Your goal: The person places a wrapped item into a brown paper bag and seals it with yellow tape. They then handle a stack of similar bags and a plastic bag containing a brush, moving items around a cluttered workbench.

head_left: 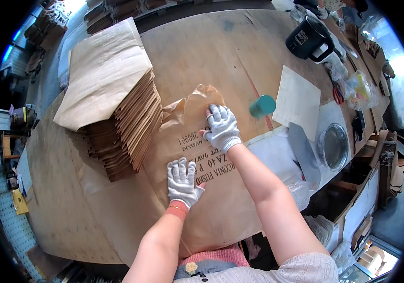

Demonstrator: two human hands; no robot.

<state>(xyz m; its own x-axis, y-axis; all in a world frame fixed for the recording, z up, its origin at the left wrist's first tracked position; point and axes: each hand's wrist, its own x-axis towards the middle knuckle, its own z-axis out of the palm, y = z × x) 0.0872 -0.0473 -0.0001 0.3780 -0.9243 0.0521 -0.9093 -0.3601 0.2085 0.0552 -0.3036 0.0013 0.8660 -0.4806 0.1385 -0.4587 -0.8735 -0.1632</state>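
Brown paper bag (225,203) under two gloved hands

It lies at the tabletop's (192,47) near edge, crumpled end farthest. Left hand (181,183) and right hand (221,127) rest on it, fingers extended, gripping nothing, apparently keeping it flat. Leftward, a paper stack (105,75) sits, seemingly for easy reach; rightward, a teal cylinder (264,106).
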